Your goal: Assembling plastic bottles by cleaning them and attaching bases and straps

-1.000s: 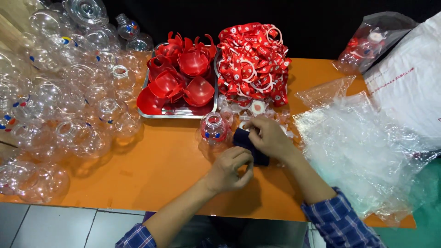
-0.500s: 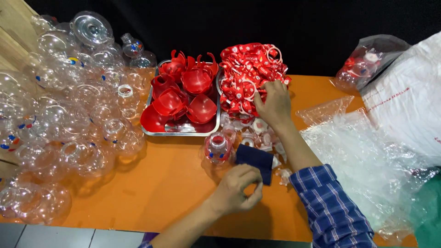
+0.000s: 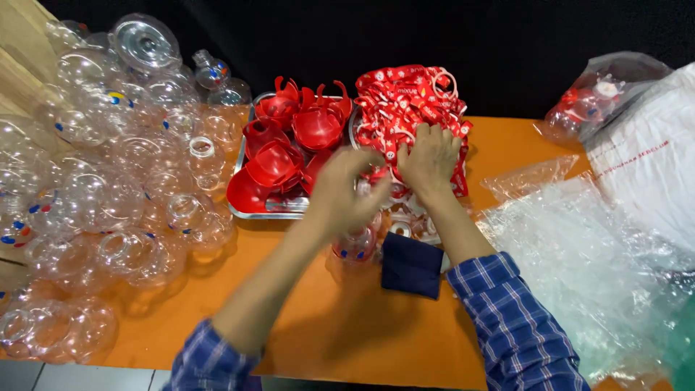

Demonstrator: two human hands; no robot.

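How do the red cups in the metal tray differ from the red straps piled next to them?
The red cups are smooth, rigid, plain bowl shapes; the red straps are flat, floppy bands with white print. The cups sit inside a metal tray; the straps lie heaped, with the right hand resting on them. Both are bright red.

orange table (image 3: 304, 318) carries: heap of clear plastic globes (image 3: 108, 188) covering left side, metal tray (image 3: 250, 210) with red cup-shaped parts at rear centre, pile of red printed straps (image 3: 409, 98) just right of tray, dark blue cloth (image 3: 411, 266) centre-front beside one small clear globe (image 3: 355, 246), crumpled clear plastic bags (image 3: 586, 268) on right
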